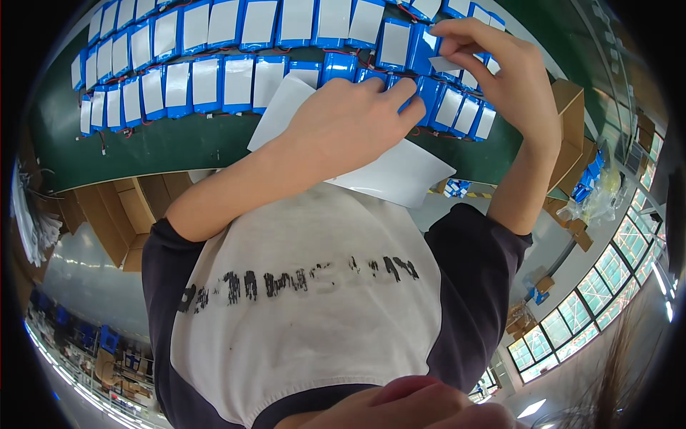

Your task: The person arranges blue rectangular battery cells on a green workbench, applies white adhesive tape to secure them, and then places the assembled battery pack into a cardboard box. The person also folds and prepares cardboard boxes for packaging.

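Rows of blue battery packs (238, 82), many with white labels on their faces, stand across the table in front of me. Over the front row my left hand (350, 118) is palm down, its fingers bent and apart, with the tips on the unlabelled blue packs. A white sheet (400, 175) lies beneath this hand and wrist; whether the palm grips it is hidden. To the right, my right hand (504, 75) pinches a small white label (444, 64) between thumb and fingertips, above a bare blue pack (423, 48) in the row behind.
The green table (164, 151) curves along in front of me. Thin wires with small connectors stick out between the packs. An open cardboard box (118, 218) stands below the table's left front edge, another carton (568, 132) at its right end, near clear plastic wrapping (607, 196).
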A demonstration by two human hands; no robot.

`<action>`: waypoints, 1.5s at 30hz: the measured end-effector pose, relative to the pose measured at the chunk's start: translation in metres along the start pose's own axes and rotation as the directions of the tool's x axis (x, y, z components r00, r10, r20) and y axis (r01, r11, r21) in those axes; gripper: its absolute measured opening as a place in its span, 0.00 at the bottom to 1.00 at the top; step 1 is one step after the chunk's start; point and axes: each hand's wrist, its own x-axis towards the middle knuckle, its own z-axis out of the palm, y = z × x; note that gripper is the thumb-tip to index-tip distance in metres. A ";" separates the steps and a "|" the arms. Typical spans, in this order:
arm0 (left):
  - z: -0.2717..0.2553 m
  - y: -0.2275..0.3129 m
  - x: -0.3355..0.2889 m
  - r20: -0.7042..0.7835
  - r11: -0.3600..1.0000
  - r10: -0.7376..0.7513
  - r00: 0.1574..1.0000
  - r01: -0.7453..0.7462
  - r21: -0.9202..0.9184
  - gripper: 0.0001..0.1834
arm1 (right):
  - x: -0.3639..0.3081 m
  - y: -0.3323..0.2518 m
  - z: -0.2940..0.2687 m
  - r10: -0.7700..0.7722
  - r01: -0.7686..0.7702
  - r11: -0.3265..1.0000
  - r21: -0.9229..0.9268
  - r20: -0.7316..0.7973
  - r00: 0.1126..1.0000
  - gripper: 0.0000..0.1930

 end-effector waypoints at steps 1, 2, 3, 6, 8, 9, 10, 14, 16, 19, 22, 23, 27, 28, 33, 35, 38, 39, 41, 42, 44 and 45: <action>0.001 0.000 -0.001 -0.005 1.000 0.003 1.000 -0.003 0.018 0.19 | 0.004 -0.001 0.000 -0.031 0.031 0.999 -0.008 0.024 0.999 0.17; 0.002 -0.001 -0.002 -0.009 0.999 0.006 1.000 -0.006 0.037 0.19 | 0.007 -0.002 0.001 -0.037 0.037 0.999 -0.015 0.049 0.998 0.17; 0.002 -0.001 -0.002 -0.015 0.998 0.007 1.000 -0.006 0.056 0.19 | 0.010 -0.001 0.003 -0.044 0.046 0.999 -0.022 0.075 0.996 0.16; -0.001 -0.002 -0.003 -0.032 0.998 -0.022 0.999 0.023 0.054 0.20 | 0.020 -0.005 0.005 -0.066 0.071 0.997 -0.028 0.150 0.986 0.15; 0.006 -0.004 -0.002 -0.048 0.997 -0.045 0.998 0.049 0.067 0.22 | 0.024 -0.005 0.007 -0.092 0.102 0.994 -0.048 0.180 0.979 0.14; 0.008 -0.004 -0.002 -0.055 0.996 -0.054 0.997 0.058 0.073 0.23 | 0.025 -0.003 0.008 -0.108 0.123 0.990 -0.070 0.184 0.977 0.14; 0.007 -0.004 -0.002 -0.045 0.995 -0.060 0.997 0.063 0.072 0.23 | 0.026 -0.001 0.009 -0.123 0.142 0.986 -0.091 0.188 0.974 0.14; 0.007 -0.005 0.002 -0.020 0.996 -0.064 0.998 0.065 0.066 0.26 | 0.028 -0.008 0.005 -0.118 0.151 0.982 -0.113 0.253 0.960 0.13; 0.009 -0.006 0.003 -0.010 0.991 -0.100 0.995 0.101 0.085 0.27 | 0.034 -0.005 0.011 -0.195 0.242 0.959 -0.148 0.279 0.940 0.13; 0.008 -0.003 0.011 0.046 0.984 -0.162 0.986 0.158 0.082 0.28 | 0.035 -0.003 0.019 -0.204 0.250 0.952 -0.176 0.247 0.947 0.12; 0.004 -0.003 0.017 0.139 0.981 -0.195 0.971 0.192 0.037 0.29 | 0.032 0.013 0.027 -0.125 0.138 0.989 -0.058 0.181 0.975 0.13; 0.002 -0.005 0.019 0.146 0.981 -0.194 0.970 0.193 0.023 0.29 | 0.026 0.011 0.030 -0.096 0.102 0.993 -0.051 0.114 0.989 0.13; 0.001 -0.008 0.022 0.185 0.980 -0.195 0.963 0.197 0.005 0.28 | 0.007 0.019 0.047 -0.212 0.143 0.947 -0.288 -0.225 0.951 0.12; -0.001 -0.010 0.022 0.164 0.985 -0.170 0.972 0.174 -0.011 0.25 | 0.004 0.023 0.051 -0.298 0.148 0.896 -0.419 -0.319 0.900 0.11; -0.006 -0.011 0.011 0.132 0.993 -0.111 0.985 0.105 0.052 0.26 | 0.001 0.037 0.074 -0.149 -0.043 0.930 -0.366 -0.481 0.864 0.10; -0.036 0.008 -0.002 0.107 0.994 -0.083 0.991 0.075 0.075 0.23 | 0.001 0.038 0.078 -0.080 -0.110 0.954 -0.277 -0.591 0.803 0.10; -0.082 -0.002 -0.023 -0.071 0.998 -0.069 0.995 0.069 -0.002 0.17 | -0.004 0.008 0.076 0.077 -0.066 0.997 0.042 -0.690 0.720 0.08; -0.096 -0.016 -0.030 -0.158 0.998 -0.055 0.986 0.048 -0.049 0.16 | -0.015 0.008 0.076 0.134 -0.002 0.982 0.189 -0.689 0.712 0.08; -0.109 -0.057 -0.039 -0.342 0.954 -0.290 0.894 0.243 -0.174 0.07 | -0.030 0.003 0.068 0.224 0.137 0.865 0.482 -0.617 0.755 0.06; -0.126 -0.079 -0.046 -0.242 0.819 -0.572 0.783 0.531 -0.218 0.10 | -0.028 -0.006 0.057 0.198 0.111 0.885 0.453 -0.580 0.790 0.11; -0.135 -0.134 -0.059 -0.355 0.690 -0.714 0.604 0.520 -0.504 0.17 | -0.022 0.000 0.048 0.265 0.222 0.726 0.651 -0.563 0.782 0.19; -0.142 -0.137 -0.066 -0.387 0.579 -0.800 0.459 0.422 -0.698 0.19 | -0.005 -0.007 0.054 0.232 0.237 0.721 0.651 -0.549 0.803 0.21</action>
